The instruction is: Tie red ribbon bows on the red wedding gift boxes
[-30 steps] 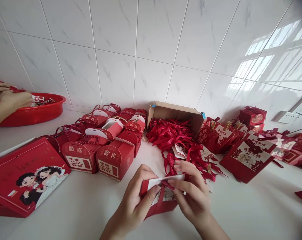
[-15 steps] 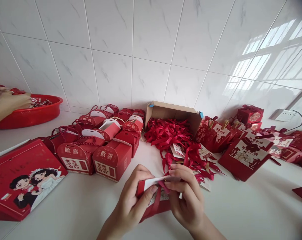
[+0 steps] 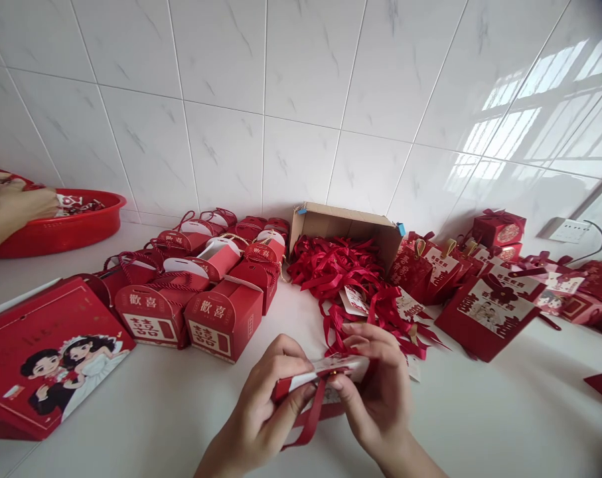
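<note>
A small red gift box [image 3: 334, 409] with a white printed panel is held between my two hands, low in the middle of the view. My left hand [image 3: 263, 401] grips its left end, thumb in front and fingers over the top edge. My right hand [image 3: 383, 395] closes on the right side, its thumb pressed at the top edge beside a small gold bit. From there a red ribbon [image 3: 313, 419] loops down over the box front. The right fingers are partly hidden behind the box top. Just beyond lie loose red ribbons [image 3: 338, 265] with tags, spilling from a cardboard box [image 3: 348, 216].
Rows of red handled boxes [image 3: 224, 318] stand left of centre, with a larger red box [image 3: 56, 372] nearer me. Finished-looking red bags [image 3: 487, 312] crowd the right side. At far left, another person's hands [image 3: 19, 199] are over a red basin [image 3: 81, 222]. A tiled wall stands behind.
My right hand has turned, its thumb now pressing the box's top edge. The ribbon now hangs in a loop further down the front. The other person's hands have shifted slightly.
</note>
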The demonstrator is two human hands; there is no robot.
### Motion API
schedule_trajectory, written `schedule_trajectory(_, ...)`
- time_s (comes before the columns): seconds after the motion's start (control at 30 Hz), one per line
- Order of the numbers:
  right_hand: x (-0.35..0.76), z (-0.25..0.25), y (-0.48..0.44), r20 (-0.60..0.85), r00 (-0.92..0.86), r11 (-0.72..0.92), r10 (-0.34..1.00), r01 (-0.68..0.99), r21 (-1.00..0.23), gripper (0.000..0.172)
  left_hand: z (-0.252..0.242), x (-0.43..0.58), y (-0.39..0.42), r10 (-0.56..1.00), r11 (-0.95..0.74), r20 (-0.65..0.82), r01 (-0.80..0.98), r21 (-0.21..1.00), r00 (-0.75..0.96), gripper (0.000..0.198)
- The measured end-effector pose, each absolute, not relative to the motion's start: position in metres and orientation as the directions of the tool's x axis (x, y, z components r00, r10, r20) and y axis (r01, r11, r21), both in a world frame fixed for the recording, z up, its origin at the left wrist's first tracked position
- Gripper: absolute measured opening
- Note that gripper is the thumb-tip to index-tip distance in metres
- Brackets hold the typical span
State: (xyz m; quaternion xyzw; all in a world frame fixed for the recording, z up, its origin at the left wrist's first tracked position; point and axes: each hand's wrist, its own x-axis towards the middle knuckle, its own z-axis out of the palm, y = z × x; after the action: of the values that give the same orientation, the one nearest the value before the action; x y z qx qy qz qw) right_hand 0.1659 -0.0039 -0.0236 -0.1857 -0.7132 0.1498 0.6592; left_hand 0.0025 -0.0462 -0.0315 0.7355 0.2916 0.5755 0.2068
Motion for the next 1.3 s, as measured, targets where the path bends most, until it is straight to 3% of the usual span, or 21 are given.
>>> schedule_trajectory(0.1,0.164,-0.024,-0.003,0.765,-0.153,0.764,0.626,-0.076,-0.641,0.026,-0.03,0.003,-0.046,0.69,-0.723,0.708,0.199,0.661,0.153,0.015)
schedule_trajectory(0.2,0.164,-0.023,-0.001,0.763,-0.143,0.755,0.63,-0.119,-0.645,0.017,-0.027,0.003,-0.049,0.786,-0.619,0.599,0.204,0.759,0.154,0.014)
schedule_trajectory(0.3,0.168,-0.021,0.003,0.799,-0.061,0.799,0.598,-0.037,-0.601,0.018,-0.024,0.001,-0.055,0.837,-0.546,0.533,0.253,0.799,0.122,0.057)
schedule_trajectory(0.37,0.172,-0.019,0.006,0.813,0.017,0.812,0.582,0.042,-0.582,0.018,-0.023,0.0,-0.057,0.855,-0.492,0.518,0.38,0.783,0.039,0.08)
schedule_trajectory(0.4,0.173,-0.018,0.008,0.817,0.057,0.813,0.573,0.08,-0.576,0.018,-0.022,0.0,-0.058,0.864,-0.446,0.503,0.461,0.767,-0.001,0.078)
schedule_trajectory(0.53,0.178,-0.013,0.012,0.84,0.136,0.827,0.525,0.151,-0.541,0.018,-0.017,-0.006,-0.055,0.903,-0.357,0.425,0.647,0.674,0.057,0.015)
schedule_trajectory(0.57,0.179,-0.012,0.012,0.849,0.131,0.838,0.512,0.141,-0.527,0.018,-0.015,-0.009,-0.055,0.9,-0.381,0.426,0.649,0.658,0.097,0.012)
schedule_trajectory(0.73,0.181,-0.01,0.01,0.924,-0.038,0.924,0.38,-0.014,-0.381,0.019,-0.003,-0.029,-0.065,0.758,-0.595,0.645,0.504,0.626,0.093,0.012)
schedule_trajectory(0.83,0.18,-0.009,0.004,0.961,-0.213,0.98,0.177,-0.053,-0.192,0.021,0.005,-0.023,-0.076,0.623,-0.67,0.765,0.395,0.629,-0.162,0.009)
schedule_trajectory(0.93,0.178,-0.006,-0.002,0.946,-0.323,0.997,0.027,-0.066,-0.051,0.017,0.012,-0.004,-0.085,0.59,-0.537,0.648,0.365,0.76,-0.482,0.004)
schedule_trajectory(1.0,0.178,-0.005,-0.005,0.932,-0.362,0.998,-0.025,-0.069,0.0,0.014,0.015,0.007,-0.09,0.499,-0.469,0.63,0.426,0.774,-0.596,0.021)
schedule_trajectory(1.07,0.179,-0.004,-0.006,0.926,-0.376,0.998,-0.039,-0.061,0.017,0.012,0.017,0.009,-0.096,0.46,-0.463,0.71,0.538,0.704,-0.533,0.028)
schedule_trajectory(1.13,0.18,-0.004,-0.007,0.924,-0.381,0.998,-0.03,-0.063,0.006,0.011,0.017,0.003,-0.101,0.578,-0.472,0.721,0.564,0.677,-0.382,0.018)
schedule_trajectory(1.23,0.181,-0.003,-0.007,0.929,-0.369,0.996,-0.01,-0.091,-0.025,0.013,0.018,-0.011,-0.099,0.848,-0.414,0.51,0.42,0.808,-0.145,0.007)
schedule_trajectory(1.3,0.181,-0.003,-0.008,0.932,-0.363,0.995,-0.004,-0.099,-0.035,0.014,0.019,-0.017,-0.093,0.923,-0.365,0.385,0.332,0.87,0.006,0.005)
